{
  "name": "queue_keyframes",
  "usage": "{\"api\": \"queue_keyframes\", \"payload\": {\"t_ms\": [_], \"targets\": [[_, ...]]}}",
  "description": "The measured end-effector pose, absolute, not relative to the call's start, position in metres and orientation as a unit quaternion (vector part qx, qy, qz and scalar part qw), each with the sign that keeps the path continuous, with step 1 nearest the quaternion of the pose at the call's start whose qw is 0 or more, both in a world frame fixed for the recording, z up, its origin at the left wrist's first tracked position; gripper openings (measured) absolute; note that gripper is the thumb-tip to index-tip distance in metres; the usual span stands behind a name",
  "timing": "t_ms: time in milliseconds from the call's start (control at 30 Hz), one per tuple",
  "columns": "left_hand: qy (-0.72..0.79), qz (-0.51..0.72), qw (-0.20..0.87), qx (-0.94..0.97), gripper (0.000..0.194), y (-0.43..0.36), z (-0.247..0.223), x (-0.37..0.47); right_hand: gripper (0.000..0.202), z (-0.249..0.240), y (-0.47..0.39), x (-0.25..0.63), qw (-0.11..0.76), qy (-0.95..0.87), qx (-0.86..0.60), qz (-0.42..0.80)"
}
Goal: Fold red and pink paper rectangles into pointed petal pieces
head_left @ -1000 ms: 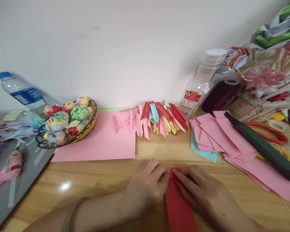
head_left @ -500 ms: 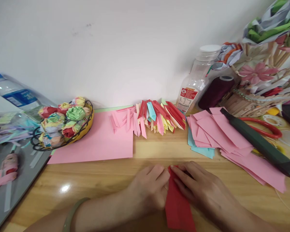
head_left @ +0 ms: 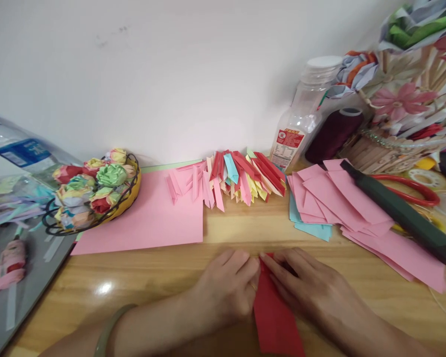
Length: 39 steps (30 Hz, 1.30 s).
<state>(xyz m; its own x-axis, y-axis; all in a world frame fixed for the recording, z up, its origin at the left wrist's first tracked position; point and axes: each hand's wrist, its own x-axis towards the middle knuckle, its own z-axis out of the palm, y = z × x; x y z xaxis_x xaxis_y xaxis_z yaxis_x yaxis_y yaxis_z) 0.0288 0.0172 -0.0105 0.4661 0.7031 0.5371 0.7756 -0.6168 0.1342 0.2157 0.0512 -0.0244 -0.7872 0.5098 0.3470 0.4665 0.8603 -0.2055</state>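
Observation:
A red paper strip (head_left: 277,317) lies on the wooden table at the bottom centre, its far end between my two hands. My left hand (head_left: 232,280) has its fingers curled closed on the strip's upper left edge. My right hand (head_left: 306,280) presses the upper right edge with bent fingers, the index fingertip near the top corner. Behind them stands a row of folded paper pieces (head_left: 241,173) in red, pink, yellow and blue. A pink sheet (head_left: 163,218) lies to its left, and loose pink strips (head_left: 330,198) are piled to its right.
A basket of paper flowers (head_left: 128,201) sits on the left, near a blue-labelled bottle (head_left: 26,151) and a grey board (head_left: 33,277). On the right are a green-black cutter (head_left: 401,213), red-handled scissors (head_left: 412,191), a clear bottle (head_left: 290,139) and a dark thread spool (head_left: 334,136).
The view has shifted slightly. Both hands remain at the far end of the red strip, with only small finger movements.

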Motion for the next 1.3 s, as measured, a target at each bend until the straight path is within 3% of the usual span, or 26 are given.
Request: {"api": "queue_keyframes", "payload": {"t_ms": [367,533,733,967,1100,1300], "targets": [[-0.360,-0.184,0.081,-0.911,0.026,0.016,-0.006,0.021,0.033,-0.019,0.052,0.213,0.182,-0.951,-0.248,0.023],[-0.361,-0.128,0.042,-0.923,0.017,0.013,-0.002,0.016,0.032,-0.021,0.051,0.212,0.194,-0.948,-0.252,0.019],[-0.337,-0.146,0.008,-0.930,0.021,0.020,0.001,0.004,0.024,-0.025,0.053,0.213,0.198,-0.936,-0.283,0.071],[-0.304,-0.144,0.096,-0.937,0.028,0.021,-0.005,-0.003,0.016,-0.013,0.056,0.218,0.233,-0.891,-0.380,0.090],[-0.309,-0.141,0.108,-0.934,0.028,0.019,-0.007,-0.001,0.016,-0.012,0.057,0.214,0.237,-0.867,-0.406,0.165],[-0.316,-0.160,0.096,-0.930,0.025,0.022,-0.007,-0.003,0.023,-0.017,0.054,0.214,0.247,-0.893,-0.343,0.157]]}}
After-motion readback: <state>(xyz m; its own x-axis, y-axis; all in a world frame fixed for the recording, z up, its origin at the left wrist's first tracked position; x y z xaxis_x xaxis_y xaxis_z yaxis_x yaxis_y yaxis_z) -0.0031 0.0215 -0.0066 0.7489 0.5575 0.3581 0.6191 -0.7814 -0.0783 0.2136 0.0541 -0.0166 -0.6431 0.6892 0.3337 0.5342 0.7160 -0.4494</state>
